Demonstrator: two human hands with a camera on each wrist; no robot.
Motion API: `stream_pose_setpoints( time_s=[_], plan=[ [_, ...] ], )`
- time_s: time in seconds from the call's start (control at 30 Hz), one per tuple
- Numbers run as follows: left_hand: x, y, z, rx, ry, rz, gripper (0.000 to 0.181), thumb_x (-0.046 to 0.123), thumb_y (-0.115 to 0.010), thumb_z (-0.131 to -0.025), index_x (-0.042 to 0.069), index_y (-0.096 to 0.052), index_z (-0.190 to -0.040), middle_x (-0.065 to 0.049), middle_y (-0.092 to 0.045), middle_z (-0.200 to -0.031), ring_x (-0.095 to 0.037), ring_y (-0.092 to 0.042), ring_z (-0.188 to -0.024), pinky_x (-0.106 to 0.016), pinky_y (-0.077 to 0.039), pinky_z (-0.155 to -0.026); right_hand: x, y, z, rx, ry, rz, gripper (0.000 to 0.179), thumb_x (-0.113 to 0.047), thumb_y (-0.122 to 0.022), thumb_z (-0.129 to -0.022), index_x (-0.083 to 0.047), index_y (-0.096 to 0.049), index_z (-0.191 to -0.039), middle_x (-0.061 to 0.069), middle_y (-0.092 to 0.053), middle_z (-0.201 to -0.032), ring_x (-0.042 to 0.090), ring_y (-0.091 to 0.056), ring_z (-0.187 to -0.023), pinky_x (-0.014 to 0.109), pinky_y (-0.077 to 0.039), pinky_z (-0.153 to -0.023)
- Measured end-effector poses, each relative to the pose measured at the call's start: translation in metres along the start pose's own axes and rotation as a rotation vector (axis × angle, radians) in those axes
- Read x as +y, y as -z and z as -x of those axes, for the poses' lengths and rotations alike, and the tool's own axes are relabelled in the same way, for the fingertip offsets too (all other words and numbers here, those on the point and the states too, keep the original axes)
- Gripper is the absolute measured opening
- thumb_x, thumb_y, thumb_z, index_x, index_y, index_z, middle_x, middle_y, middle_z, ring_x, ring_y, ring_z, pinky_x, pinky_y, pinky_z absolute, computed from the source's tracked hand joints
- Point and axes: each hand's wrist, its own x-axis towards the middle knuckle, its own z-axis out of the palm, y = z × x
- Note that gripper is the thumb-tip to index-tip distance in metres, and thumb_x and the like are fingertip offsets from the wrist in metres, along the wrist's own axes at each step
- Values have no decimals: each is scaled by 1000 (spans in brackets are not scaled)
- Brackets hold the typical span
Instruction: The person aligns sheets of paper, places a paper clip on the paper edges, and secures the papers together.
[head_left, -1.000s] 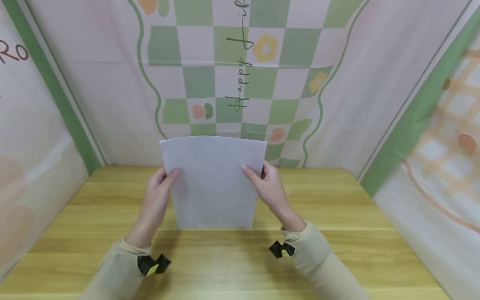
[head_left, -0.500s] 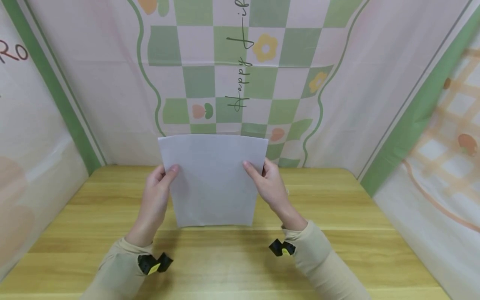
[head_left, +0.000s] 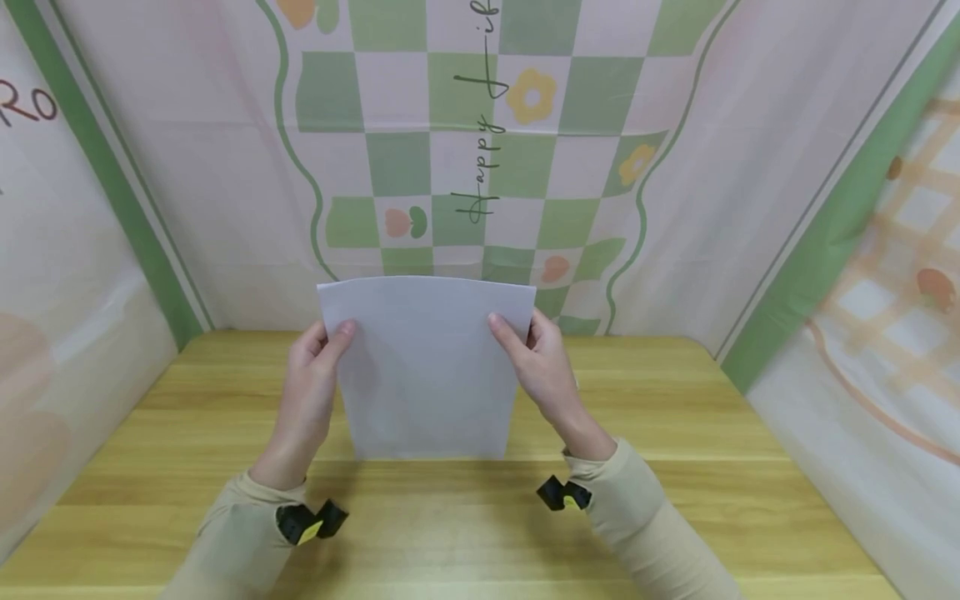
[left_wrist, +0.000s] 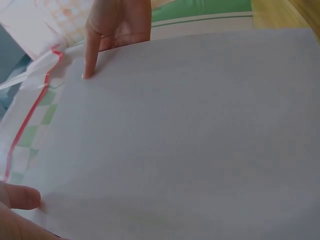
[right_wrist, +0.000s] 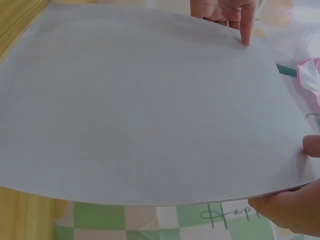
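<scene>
Blank white paper (head_left: 427, 375) stands nearly upright above the table, its top edge bowed slightly. Whether it is one sheet or a stack, I cannot tell. My left hand (head_left: 307, 383) pinches its left side near the top, thumb on the near face and fingers behind. On the opposite side my right hand (head_left: 546, 375) grips it the same way. Paper (left_wrist: 180, 135) fills most of the left wrist view, with the right hand (left_wrist: 120, 25) at its far edge. The right wrist view shows the paper (right_wrist: 145, 110) gently curved. Fingers behind it are mostly hidden.
Below lies a wood-grain table (head_left: 435, 533). A printed cloth (head_left: 465, 167) with green checks and lettering hangs behind, and more cloth (head_left: 885, 333) closes the sides. Each sleeve carries a small black device (head_left: 311, 523) at the wrist.
Both hands have shifted slightly up along the paper's sides. The paper rose a little, then dropped back slightly lower. Both hands keep their hold.
</scene>
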Motion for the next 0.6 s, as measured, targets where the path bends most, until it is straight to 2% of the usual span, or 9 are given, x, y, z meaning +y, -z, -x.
stream_pose_setpoints(
  time_s=[0.27,0.43,0.6],
  plan=[
    [6,-3,-3,47,-44,51,32,22,-50,-99,0,-57,-120,4,-62,-98,-14,-54,-94,-26,-41,-83,-4,0,-1,25,11,-42,28,-22,-55,-97,-1,-56,-116,15,-63,-107,16,-62,-90,26,-51,-76],
    [8,-7,-3,61,-58,72,33,24,-50,-99,1,-57,-121,3,-63,-102,-14,-55,-98,-27,-42,-86,-5,-1,-1,38,20,-66,28,-22,-54,-97,-1,-57,-116,15,-64,-108,16,-63,-91,27,-52,-78],
    [10,-9,-3,83,-78,87,29,23,-51,-98,1,-59,-115,4,-63,-97,-14,-55,-96,-26,-41,-85,-8,-1,-2,41,10,-74,28,-23,-53,-97,-1,-58,-114,14,-64,-107,16,-63,-92,27,-51,-80]
  ],
)
